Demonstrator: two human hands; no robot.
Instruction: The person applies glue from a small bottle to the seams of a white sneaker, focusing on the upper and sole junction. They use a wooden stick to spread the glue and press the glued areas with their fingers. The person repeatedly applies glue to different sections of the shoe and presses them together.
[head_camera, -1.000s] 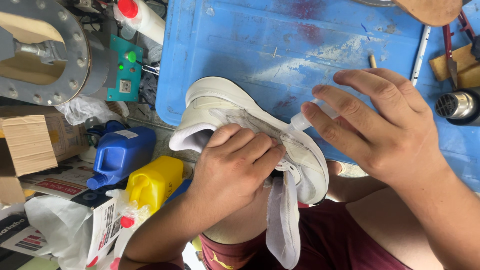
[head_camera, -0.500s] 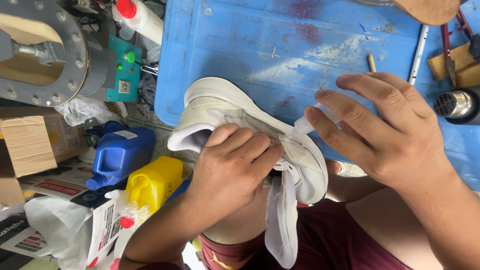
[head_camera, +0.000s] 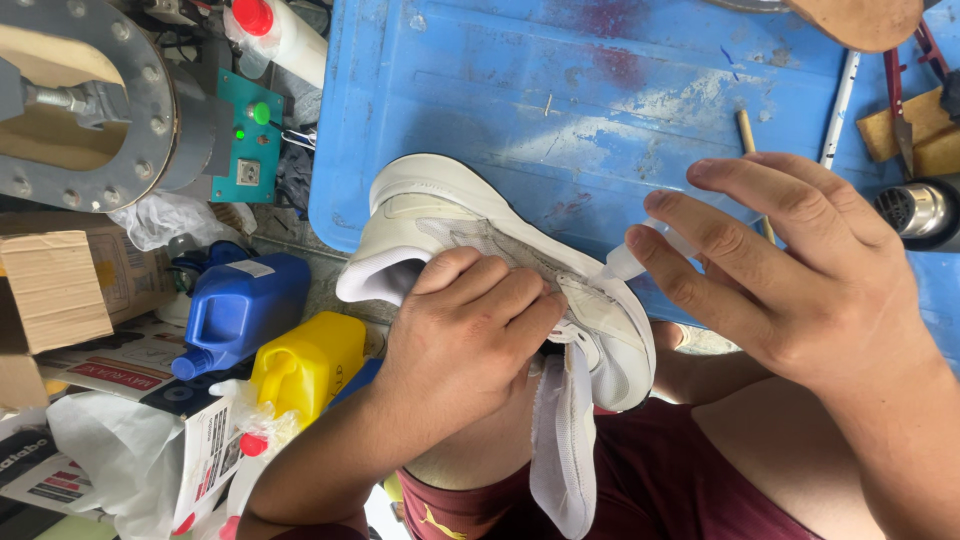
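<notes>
A white sneaker (head_camera: 440, 215) lies on its side across my lap and the edge of a blue plastic surface (head_camera: 560, 80), its tongue hanging down. My left hand (head_camera: 460, 340) is closed over the sneaker's opening and presses on the upper. In my right hand (head_camera: 800, 270) is a small clear squeeze bottle (head_camera: 630, 262), pinched between the fingers. Its nozzle points at the sneaker's side seam, just to the right of my left fingertips and slightly off the shoe.
To the left stand a blue jug (head_camera: 240, 305), a yellow jug (head_camera: 310, 365), a cardboard box (head_camera: 55, 290), a round metal machine (head_camera: 90, 100) and a green control box (head_camera: 250, 140). A metal-nozzled tool (head_camera: 915, 210), a white pen (head_camera: 840, 95) and a wooden stick (head_camera: 750, 140) lie at the right.
My right hand has drifted right and slightly down with the bottle, so the nozzle has drawn back from the seam. The left hand and sneaker stay put.
</notes>
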